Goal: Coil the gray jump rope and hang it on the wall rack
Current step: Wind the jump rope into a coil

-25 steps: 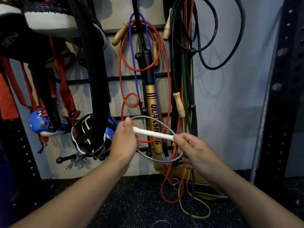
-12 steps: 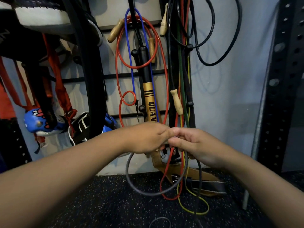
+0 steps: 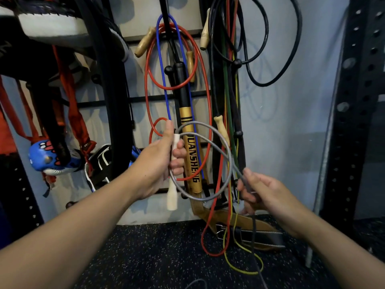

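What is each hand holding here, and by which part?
Left hand grips the gray jump rope by its white handle, with the coil gathered there. Right hand pinches the rope's cord.

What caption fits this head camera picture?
Left hand holds white handle and gray jump rope loops; right hand pinches the cord.

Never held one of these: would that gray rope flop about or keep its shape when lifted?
The gray rope probably springs rather than flops: its loops stand round in the air beside the left hand. It looks thin, so likely light. The loose end past the right hand drops toward the floor, so it may swing.
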`<act>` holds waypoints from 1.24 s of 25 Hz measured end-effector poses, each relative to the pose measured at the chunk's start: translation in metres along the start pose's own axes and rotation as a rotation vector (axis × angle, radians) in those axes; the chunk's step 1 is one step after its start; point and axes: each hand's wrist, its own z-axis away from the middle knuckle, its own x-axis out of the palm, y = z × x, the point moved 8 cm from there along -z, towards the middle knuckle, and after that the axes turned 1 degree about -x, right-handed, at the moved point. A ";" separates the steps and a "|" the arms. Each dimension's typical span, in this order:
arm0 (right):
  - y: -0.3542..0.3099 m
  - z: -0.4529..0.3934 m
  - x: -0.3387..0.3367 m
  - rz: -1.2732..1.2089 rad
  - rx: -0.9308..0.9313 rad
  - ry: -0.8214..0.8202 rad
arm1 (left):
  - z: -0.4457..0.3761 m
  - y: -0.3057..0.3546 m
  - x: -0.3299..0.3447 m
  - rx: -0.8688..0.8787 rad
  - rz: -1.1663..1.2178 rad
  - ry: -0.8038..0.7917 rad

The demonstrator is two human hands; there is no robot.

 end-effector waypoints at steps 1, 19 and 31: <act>0.007 0.002 0.010 -0.043 0.020 -0.038 | 0.002 -0.002 0.001 0.023 0.082 0.048; -0.010 -0.009 0.053 -0.512 -0.013 0.092 | 0.047 -0.047 0.000 0.139 0.246 0.373; -0.025 -0.010 0.056 -0.128 -0.114 0.075 | 0.071 -0.078 -0.018 -0.123 0.023 0.466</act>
